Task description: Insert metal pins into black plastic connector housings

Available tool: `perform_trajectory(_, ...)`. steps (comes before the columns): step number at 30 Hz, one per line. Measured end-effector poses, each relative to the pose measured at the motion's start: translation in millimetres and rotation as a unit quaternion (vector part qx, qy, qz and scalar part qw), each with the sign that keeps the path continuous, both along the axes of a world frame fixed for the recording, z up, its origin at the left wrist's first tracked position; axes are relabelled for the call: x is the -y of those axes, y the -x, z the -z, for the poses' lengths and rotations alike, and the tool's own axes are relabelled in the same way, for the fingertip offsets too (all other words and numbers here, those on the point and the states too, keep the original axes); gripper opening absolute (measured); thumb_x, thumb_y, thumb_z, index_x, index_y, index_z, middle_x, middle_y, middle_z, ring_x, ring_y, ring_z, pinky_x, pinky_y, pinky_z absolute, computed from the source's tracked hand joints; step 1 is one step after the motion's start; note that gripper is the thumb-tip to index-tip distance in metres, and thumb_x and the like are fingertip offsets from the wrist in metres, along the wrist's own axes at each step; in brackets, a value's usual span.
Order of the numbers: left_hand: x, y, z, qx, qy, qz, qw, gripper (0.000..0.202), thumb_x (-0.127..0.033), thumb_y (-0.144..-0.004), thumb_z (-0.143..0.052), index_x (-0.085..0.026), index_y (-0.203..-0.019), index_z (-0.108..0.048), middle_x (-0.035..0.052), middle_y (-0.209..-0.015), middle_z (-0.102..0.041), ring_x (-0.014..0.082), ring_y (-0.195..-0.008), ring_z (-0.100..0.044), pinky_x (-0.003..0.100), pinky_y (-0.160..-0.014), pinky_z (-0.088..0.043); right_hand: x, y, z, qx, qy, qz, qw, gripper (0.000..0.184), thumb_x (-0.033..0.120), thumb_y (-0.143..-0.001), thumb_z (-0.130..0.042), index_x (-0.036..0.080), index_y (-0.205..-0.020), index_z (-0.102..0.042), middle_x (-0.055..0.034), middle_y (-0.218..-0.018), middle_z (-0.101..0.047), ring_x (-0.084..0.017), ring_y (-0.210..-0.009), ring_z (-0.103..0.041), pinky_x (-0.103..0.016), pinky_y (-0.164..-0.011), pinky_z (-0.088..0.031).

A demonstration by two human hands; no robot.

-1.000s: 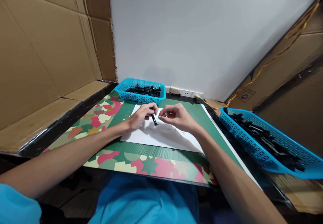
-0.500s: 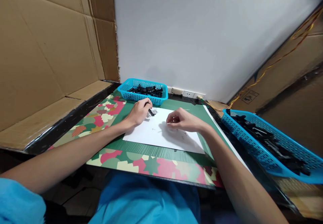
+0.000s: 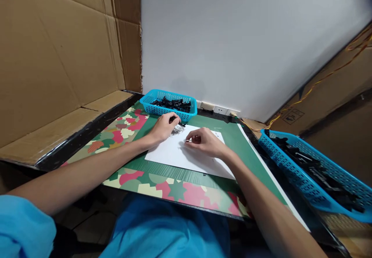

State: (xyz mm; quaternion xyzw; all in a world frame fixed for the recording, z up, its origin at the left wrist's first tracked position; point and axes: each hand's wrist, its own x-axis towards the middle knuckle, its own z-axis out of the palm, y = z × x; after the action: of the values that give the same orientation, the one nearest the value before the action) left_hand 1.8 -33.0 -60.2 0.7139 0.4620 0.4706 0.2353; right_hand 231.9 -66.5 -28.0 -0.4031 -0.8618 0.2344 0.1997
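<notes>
My left hand (image 3: 165, 127) is closed on a small black plastic part (image 3: 181, 124), whose end sticks out past the fingertips. Just beside it, a pile of tiny dark metal pieces (image 3: 176, 130) lies on a white sheet (image 3: 162, 154). Over the middle of the sheet, my right hand (image 3: 205, 141) pinches a tiny light-coloured piece (image 3: 187, 140), too small to name. The two hands are a short way apart. A few loose tiny pieces lie on the sheet around the right hand.
A blue basket (image 3: 145, 109) of black parts stands behind the sheet, near the wall sockets (image 3: 221, 110). A second blue basket (image 3: 314, 202) with similar parts is at the right. Cardboard (image 3: 64, 49) walls the left side. A yellow-orange cable (image 3: 308, 91) runs along the right.
My right hand has moved left, closer to the left hand. The black part in my left hand has turned and now points more to the right. The view has shifted slightly.
</notes>
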Motion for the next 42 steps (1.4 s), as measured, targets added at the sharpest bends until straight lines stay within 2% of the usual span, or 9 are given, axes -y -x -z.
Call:
perform_trajectory(5, -4, 2, -0.8, 0.009, -0.002, -0.016, 1.000, 0.023, -0.035, -0.100, -0.055, -0.019, -0.092, -0.071, 0.0053, -0.094, -0.075, 0.0210, -0.086, -0.065, 0.034, -0.080, -0.050, 6, 24, 11.2, -0.011, -0.004, -0.024, 1.000, 0.017, 0.036, -0.091, -0.072, 0.021, -0.091, -0.081, -0.0002, -0.071, -0.064, -0.014, -0.064, -0.051, -0.027, -0.062, -0.034)
perform_trajectory(10, -7, 8, -3.6, 0.020, -0.003, -0.040, 0.999, 0.025, -0.035, -0.099, -0.056, -0.018, -0.093, -0.072, 0.0058, -0.090, -0.074, 0.0208, -0.082, -0.063, 0.034, -0.075, -0.048, 0, 8, 2.9, 0.046, 0.015, -0.059, 0.997, 0.013, 0.028, -0.087, -0.071, 0.020, -0.087, -0.081, -0.0010, -0.072, -0.069, -0.014, -0.063, -0.052, -0.028, -0.062, -0.035)
perform_trajectory(13, -8, 10, -3.1, 0.023, -0.004, -0.044, 0.999, 0.023, -0.033, -0.098, -0.058, -0.018, -0.093, -0.073, 0.0054, -0.088, -0.074, 0.0203, -0.080, -0.062, 0.034, -0.073, -0.047, -10, -11, -3.9, 0.108, 0.007, -0.023, 0.994, 0.010, 0.026, -0.082, -0.072, 0.021, -0.081, -0.081, -0.0009, -0.068, -0.068, -0.014, -0.059, -0.049, -0.029, -0.058, -0.032)
perform_trajectory(16, -8, 9, -1.2, 0.024, -0.008, -0.041, 0.999, 0.020, -0.032, -0.097, -0.060, -0.018, -0.092, -0.073, 0.0053, -0.087, -0.074, 0.0199, -0.079, -0.063, 0.034, -0.073, -0.048, -22, -19, 0.7, 0.089, -0.014, 0.031, 0.995, 0.015, 0.028, -0.083, -0.070, 0.020, -0.076, -0.081, -0.0024, -0.066, -0.067, -0.014, -0.059, -0.048, -0.030, -0.057, -0.031)
perform_trajectory(21, -11, 8, 1.4, 0.026, -0.019, -0.035, 0.999, 0.019, -0.031, -0.098, -0.061, -0.017, -0.096, -0.074, 0.0057, -0.090, -0.076, 0.0198, -0.080, -0.064, 0.034, -0.075, -0.049, -40, 5, 22.9, -0.013, -0.065, 0.109, 0.992, 0.025, 0.038, -0.088, -0.069, 0.018, -0.093, -0.084, -0.0042, -0.074, -0.070, -0.017, -0.067, -0.055, -0.028, -0.062, -0.037)
perform_trajectory(26, -14, 12, 0.7, 0.029, -0.025, -0.040, 0.998, 0.017, -0.027, -0.098, -0.061, -0.017, -0.094, -0.074, 0.0060, -0.091, -0.076, 0.0200, -0.081, -0.066, 0.034, -0.075, -0.049, -46, 26, 32.3, -0.008, -0.073, 0.095, 0.993, 0.026, 0.041, -0.089, -0.072, 0.020, -0.098, -0.084, -0.0047, -0.079, -0.073, -0.018, -0.069, -0.058, -0.027, -0.064, -0.037)
perform_trajectory(34, -13, 13, 0.8, 0.031, -0.021, -0.028, 0.999, 0.015, -0.025, -0.097, -0.061, -0.017, -0.093, -0.073, 0.0067, -0.093, -0.077, 0.0209, -0.083, -0.067, 0.036, -0.079, -0.050, -40, 29, 30.6, 0.068, -0.077, 0.102, 0.989, 0.014, 0.033, -0.094, -0.067, 0.022, -0.094, -0.077, -0.0048, -0.079, -0.071, -0.019, -0.069, -0.055, -0.028, -0.063, -0.029)
perform_trajectory(38, -12, 13, 0.7, 0.030, -0.013, -0.019, 0.999, 0.018, -0.029, -0.097, -0.060, -0.018, -0.091, -0.072, 0.0077, -0.092, -0.077, 0.0220, -0.084, -0.067, 0.037, -0.080, -0.051, -38, 16, 21.0, 0.002, -0.026, 0.051, 0.998, 0.020, 0.037, -0.098, -0.061, 0.020, -0.089, -0.067, 0.0007, -0.070, -0.055, -0.016, -0.065, -0.043, -0.027, -0.062, -0.029)
perform_trajectory(42, -7, 9, -2.0, 0.026, -0.008, 0.018, 0.999, 0.023, -0.033, -0.098, -0.058, -0.018, -0.086, -0.071, 0.0073, -0.086, -0.074, 0.0216, -0.082, -0.065, 0.037, -0.077, -0.050, -34, 5, 9.7, -0.127, 0.021, 0.006, 0.992, 0.028, 0.045, -0.102, -0.059, 0.019, -0.090, -0.059, 0.0014, -0.077, -0.048, -0.014, -0.067, -0.037, -0.027, -0.062, -0.031)
